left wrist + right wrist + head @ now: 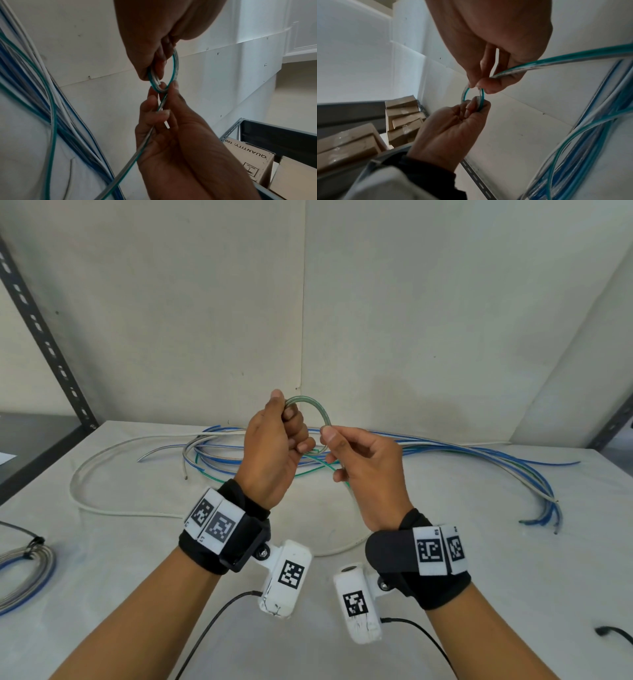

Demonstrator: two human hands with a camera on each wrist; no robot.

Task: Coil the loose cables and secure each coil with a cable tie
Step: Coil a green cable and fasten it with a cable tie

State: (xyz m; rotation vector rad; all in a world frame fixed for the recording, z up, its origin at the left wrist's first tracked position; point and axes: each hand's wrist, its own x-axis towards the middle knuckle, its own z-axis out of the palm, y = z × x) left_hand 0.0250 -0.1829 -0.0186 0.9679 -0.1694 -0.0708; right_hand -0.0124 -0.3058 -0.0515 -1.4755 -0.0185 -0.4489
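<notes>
Fingers [328, 436] of both hands pinched one small green cable [313, 405] loop (barely started), which could spring open if either pinch slackened.

soft even light, blurred wrist views

The looped cable [310, 402] is clear with a green stripe; behind it, blue-striped and plain white cables [479, 453] cross the white table [445, 542].
</notes>
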